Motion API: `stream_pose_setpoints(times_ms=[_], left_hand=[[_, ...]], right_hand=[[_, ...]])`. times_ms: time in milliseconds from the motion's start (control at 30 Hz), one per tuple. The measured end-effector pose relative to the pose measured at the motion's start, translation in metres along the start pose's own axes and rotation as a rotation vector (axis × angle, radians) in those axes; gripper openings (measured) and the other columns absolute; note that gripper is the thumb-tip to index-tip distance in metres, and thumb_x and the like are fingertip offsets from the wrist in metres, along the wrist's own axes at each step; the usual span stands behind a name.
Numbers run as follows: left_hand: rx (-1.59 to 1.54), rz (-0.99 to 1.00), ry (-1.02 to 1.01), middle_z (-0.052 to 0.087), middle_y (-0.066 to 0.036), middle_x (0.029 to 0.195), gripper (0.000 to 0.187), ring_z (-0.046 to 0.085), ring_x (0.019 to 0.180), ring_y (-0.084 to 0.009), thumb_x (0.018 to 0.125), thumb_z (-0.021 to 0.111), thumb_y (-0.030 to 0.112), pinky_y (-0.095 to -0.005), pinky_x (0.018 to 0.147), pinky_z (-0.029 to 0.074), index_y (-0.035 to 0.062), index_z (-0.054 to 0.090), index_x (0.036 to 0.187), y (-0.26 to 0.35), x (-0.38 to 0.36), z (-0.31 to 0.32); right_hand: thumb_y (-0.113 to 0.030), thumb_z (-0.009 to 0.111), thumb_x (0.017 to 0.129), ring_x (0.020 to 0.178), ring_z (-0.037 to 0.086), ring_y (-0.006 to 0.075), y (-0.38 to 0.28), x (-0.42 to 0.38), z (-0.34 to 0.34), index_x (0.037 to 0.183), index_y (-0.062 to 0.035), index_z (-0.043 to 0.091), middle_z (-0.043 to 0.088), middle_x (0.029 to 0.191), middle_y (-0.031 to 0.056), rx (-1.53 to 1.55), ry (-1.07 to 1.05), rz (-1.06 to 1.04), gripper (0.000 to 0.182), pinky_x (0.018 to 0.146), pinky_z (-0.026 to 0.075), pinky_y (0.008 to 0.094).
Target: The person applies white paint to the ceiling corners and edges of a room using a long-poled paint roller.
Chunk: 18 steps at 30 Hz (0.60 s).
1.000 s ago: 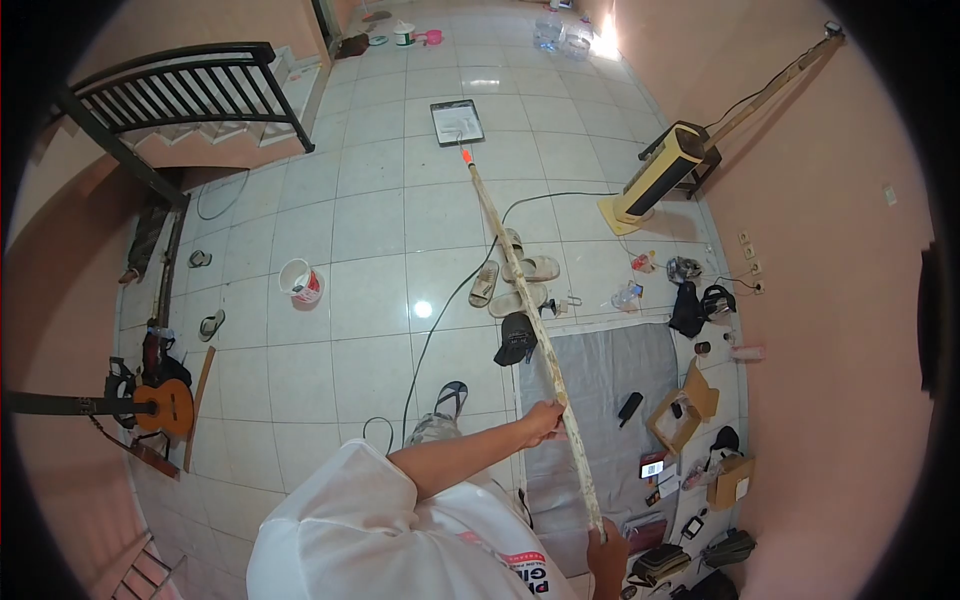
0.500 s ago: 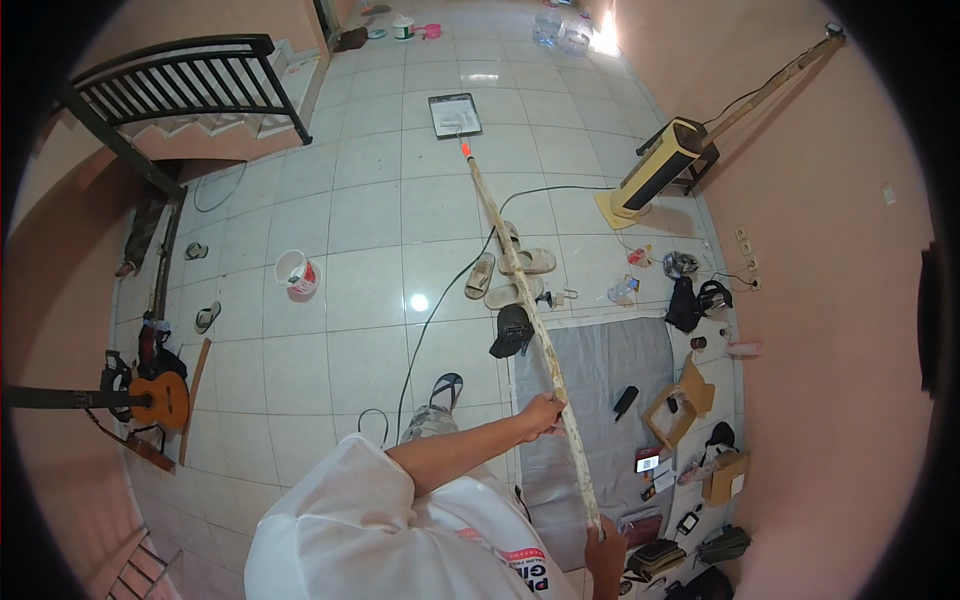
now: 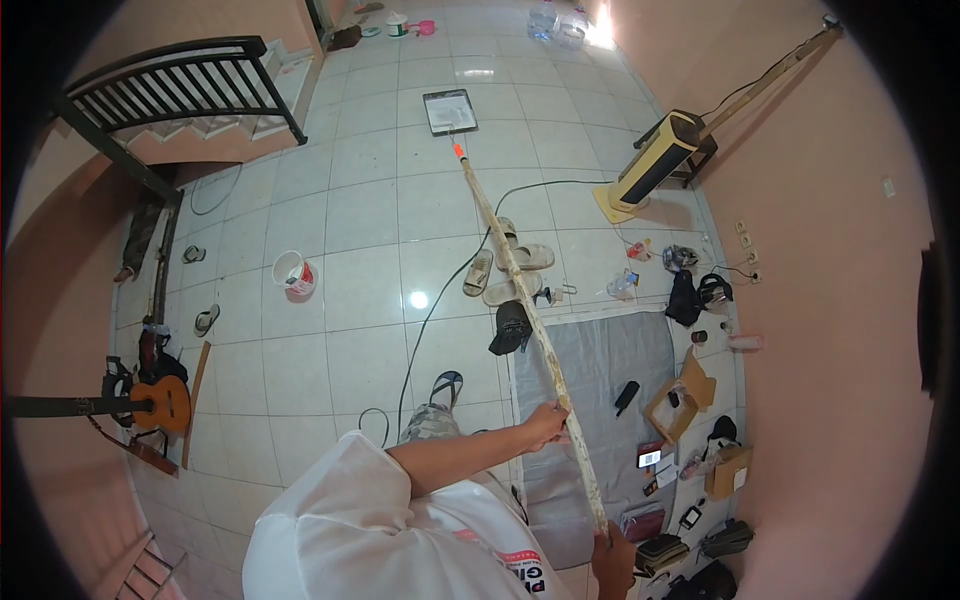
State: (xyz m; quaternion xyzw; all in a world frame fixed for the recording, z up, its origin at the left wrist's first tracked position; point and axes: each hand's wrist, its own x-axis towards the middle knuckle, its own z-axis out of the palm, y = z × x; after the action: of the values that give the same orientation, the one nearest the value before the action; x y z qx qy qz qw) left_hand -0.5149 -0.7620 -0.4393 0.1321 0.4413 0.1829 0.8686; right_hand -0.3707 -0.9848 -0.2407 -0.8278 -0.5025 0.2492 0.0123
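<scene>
A long, paint-spotted pole [image 3: 535,325] slants across the view, with my left hand [image 3: 546,426] closed around it partway along. Lower down, near the pole's butt end, my right hand [image 3: 613,562] grips it too. At the far end, past an orange-red collar [image 3: 459,151], a thin wire frame reaches the near side of a dark-rimmed paint tray [image 3: 428,112] on the tiles. White paint lies in the tray. The roller head is small and hard to make out against it.
Under the pole lie sandals [image 3: 530,257] and a black cap [image 3: 511,327]. A dark cable [image 3: 428,318] crosses the tiles. A white bucket [image 3: 294,273] stands left, a yellow tower fan [image 3: 655,165] right. Boxes and small items surround a grey mat [image 3: 590,365]. A guitar [image 3: 162,405] is at left.
The pole has slid slightly back toward me, and my right hand has moved a little lower and right. The roller end has come to the tray's near side. The view has shifted slightly.
</scene>
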Motion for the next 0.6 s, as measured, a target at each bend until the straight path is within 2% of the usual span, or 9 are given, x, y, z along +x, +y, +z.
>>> stream_pose_setpoints(times_ms=[200,300,400,567,600], left_hand=[[0.056,0.038,0.088,0.061,-0.004,0.097,0.022,0.062,0.085,-0.0169,0.099,0.048,0.026,-0.0415,0.074,0.057,0.0102,0.053,0.114,0.045,0.024,-0.033],[0.066,-0.005,0.094,0.062,-0.002,0.101,0.019,0.061,0.09,-0.0182,0.101,0.045,0.026,-0.0423,0.082,0.053,0.0127,0.054,0.113,0.071,0.033,-0.054],[0.09,0.015,0.106,0.064,-0.003,0.101,0.019,0.061,0.09,-0.0186,0.102,0.044,0.024,-0.0423,0.081,0.053,0.012,0.055,0.112,0.087,0.032,-0.064],[0.126,0.004,0.078,0.064,-0.003,0.1,0.018,0.061,0.088,-0.0184,0.098,0.047,0.023,-0.0421,0.079,0.052,0.0127,0.054,0.112,0.067,0.03,-0.063],[0.123,0.018,0.102,0.062,-0.003,0.097,0.02,0.061,0.085,-0.0167,0.098,0.05,0.026,-0.0421,0.078,0.055,0.0119,0.057,0.11,0.058,0.022,-0.056]], right_hand=[[-0.03,0.059,0.09,0.076,0.064,0.0463,-0.044,0.04,0.017,0.11,-0.0069,0.064,0.065,0.079,0.0264,0.041,0.024,-0.048,0.031,0.065,0.049,0.0528],[-0.028,0.059,0.09,0.077,0.063,0.0471,-0.074,0.056,0.025,0.109,-0.0075,0.065,0.064,0.078,0.0268,0.059,0.041,-0.02,0.029,0.066,0.049,0.0531],[-0.028,0.058,0.09,0.078,0.062,0.0478,-0.09,0.064,0.033,0.108,-0.0079,0.065,0.064,0.079,0.0269,0.039,0.035,0.022,0.028,0.068,0.048,0.0538],[-0.029,0.059,0.089,0.078,0.063,0.047,-0.071,0.051,0.035,0.109,-0.0079,0.065,0.065,0.08,0.0267,0.076,0.016,-0.019,0.029,0.067,0.049,0.0525],[-0.029,0.06,0.089,0.077,0.064,0.0467,-0.063,0.042,0.03,0.109,-0.0076,0.065,0.065,0.079,0.0266,0.091,0.024,-0.046,0.03,0.066,0.049,0.0524]])
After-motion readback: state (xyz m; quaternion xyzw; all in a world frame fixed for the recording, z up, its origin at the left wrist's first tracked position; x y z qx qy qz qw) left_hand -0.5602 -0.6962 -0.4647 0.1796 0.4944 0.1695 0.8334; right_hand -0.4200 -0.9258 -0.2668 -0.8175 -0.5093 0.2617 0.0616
